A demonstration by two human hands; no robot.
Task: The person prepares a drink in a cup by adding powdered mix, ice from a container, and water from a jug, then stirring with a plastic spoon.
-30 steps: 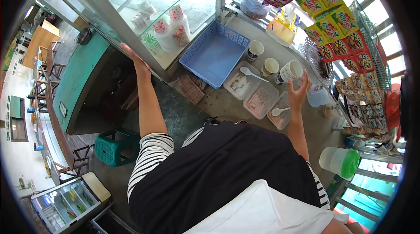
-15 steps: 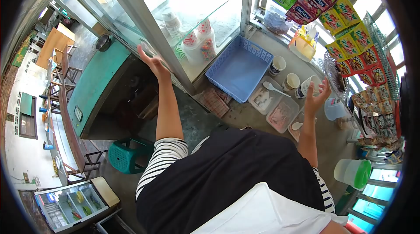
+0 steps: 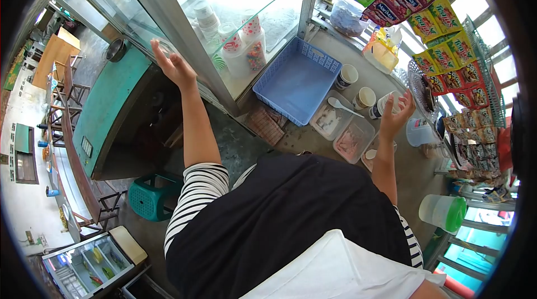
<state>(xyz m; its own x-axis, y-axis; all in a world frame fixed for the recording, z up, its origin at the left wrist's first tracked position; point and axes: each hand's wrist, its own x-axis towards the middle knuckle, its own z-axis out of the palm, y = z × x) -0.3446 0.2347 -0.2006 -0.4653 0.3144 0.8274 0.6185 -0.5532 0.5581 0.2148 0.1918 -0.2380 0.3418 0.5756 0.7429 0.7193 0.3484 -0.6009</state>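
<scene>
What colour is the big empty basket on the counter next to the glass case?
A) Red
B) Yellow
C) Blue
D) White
C: the shallow latticed basket on the counter is plainly blue, lying between the glass case and the paper cups.

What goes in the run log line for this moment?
left hand: open, raised by glass case | right hand: open, above stacked cups | holding: nothing
</scene>
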